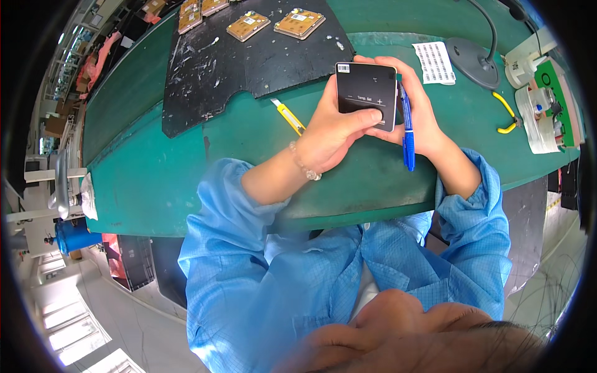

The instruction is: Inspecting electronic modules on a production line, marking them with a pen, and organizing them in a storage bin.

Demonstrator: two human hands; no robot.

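Observation:
A black, glossy thermostat panel [365,86] with a light rim and a small white label in its upper left corner is held up over the bench by both hands. My left hand [329,127] grips its left side, the thumb lying across the lower part of the face. My right hand [421,115] closes round the right side and far edge, its fingers partly hidden behind the panel. A blue pen [408,133] is also tucked in the right hand, pointing toward me beside the panel. Beyond my left wrist lies a yellow utility knife [288,116], partly covered by the hand.
On the green bench [143,180], a black board [249,68] carries several square circuit-board units [300,23] at the far side. To the right are a label sheet [434,63], a black stand base [472,62], yellow-handled pliers [507,113] and a white bottle [521,71].

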